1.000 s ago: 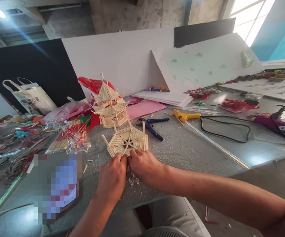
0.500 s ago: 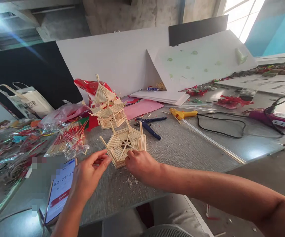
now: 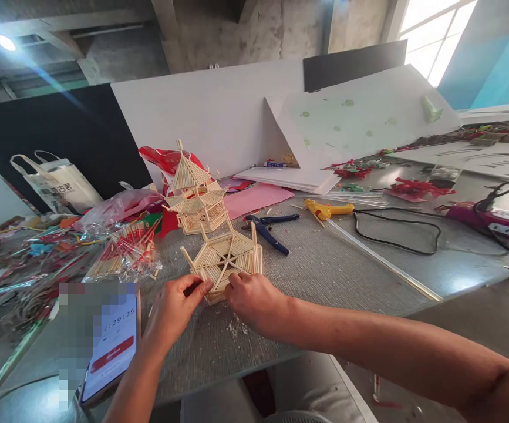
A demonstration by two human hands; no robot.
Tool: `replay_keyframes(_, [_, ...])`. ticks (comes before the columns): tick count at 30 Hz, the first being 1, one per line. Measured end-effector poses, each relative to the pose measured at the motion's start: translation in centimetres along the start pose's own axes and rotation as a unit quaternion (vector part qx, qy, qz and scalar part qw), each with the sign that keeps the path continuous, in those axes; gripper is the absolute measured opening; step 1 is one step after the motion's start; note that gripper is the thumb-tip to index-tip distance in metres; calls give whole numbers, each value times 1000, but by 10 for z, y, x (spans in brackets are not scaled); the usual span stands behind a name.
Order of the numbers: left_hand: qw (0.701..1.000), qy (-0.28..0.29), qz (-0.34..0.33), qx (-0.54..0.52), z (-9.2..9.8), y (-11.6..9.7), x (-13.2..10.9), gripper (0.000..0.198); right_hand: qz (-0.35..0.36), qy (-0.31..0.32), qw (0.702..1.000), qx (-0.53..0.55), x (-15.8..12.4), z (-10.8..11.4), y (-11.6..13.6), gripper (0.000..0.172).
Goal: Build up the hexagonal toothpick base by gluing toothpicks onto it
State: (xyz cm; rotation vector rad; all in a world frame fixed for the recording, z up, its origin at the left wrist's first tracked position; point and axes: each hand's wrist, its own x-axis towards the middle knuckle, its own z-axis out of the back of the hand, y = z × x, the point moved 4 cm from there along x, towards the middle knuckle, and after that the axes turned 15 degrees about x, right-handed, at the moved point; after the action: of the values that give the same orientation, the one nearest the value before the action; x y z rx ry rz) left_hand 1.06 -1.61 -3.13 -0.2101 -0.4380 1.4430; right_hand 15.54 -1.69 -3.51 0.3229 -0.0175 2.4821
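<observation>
Pale hexagonal stick-built roof piece (image 3: 225, 261) on grey table mat (image 3: 324, 264), just beyond both hands. Left hand (image 3: 172, 308) pinches its near-left edge; right hand (image 3: 254, 299) grips near-right edge.

I've got the flat stick panel (image 3: 225, 261) on the table (image 3: 324, 270) right ahead, left hand (image 3: 175, 305) at its near-left edge, right hand (image 3: 254, 299) at its near-right edge. Just behind it stands the stick tower (image 3: 195, 191), with the pliers (image 3: 267, 229) to its right and the glue gun (image 3: 327, 208) further right. The phone (image 3: 111, 346) lies near-left, the bundle of sticks (image 3: 124, 252) behind it.
</observation>
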Motion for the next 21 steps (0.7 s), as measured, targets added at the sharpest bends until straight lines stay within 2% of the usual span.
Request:
replay_keyframes(6, [996, -74, 35, -33, 4, 9, -13, 37, 0, -6, 1000, 0, 0, 2, 0, 13])
replay_keyframes(11, [996, -68, 53, -27, 8, 17, -19, 41, -10, 25, 1000, 6, 1, 3, 0, 15])
replay_keyframes(13, [995, -84, 53, 0, 10, 15, -21, 38, -12, 29, 999, 9, 1, 2, 0, 14])
replay_keyframes(15, [990, -128, 28, 56, 12, 6, -24, 33, -9, 19, 1000, 13, 1, 1, -1, 13])
replay_keyframes(17, [979, -162, -32, 121, 8, -8, -27, 26, -6, 1, 1000, 14, 1, 1, -1, 13])
replay_keyframes(19, [966, -158, -86, 184, 0, -23, -27, 21, -7, -1, 1000, 11, 0, 1, -1, 14])
replay_keyframes(21, [957, -119, -108, 243, -10, -34, -25, 22, -11, 3, 1000, 10, -1, 2, -2, 15])
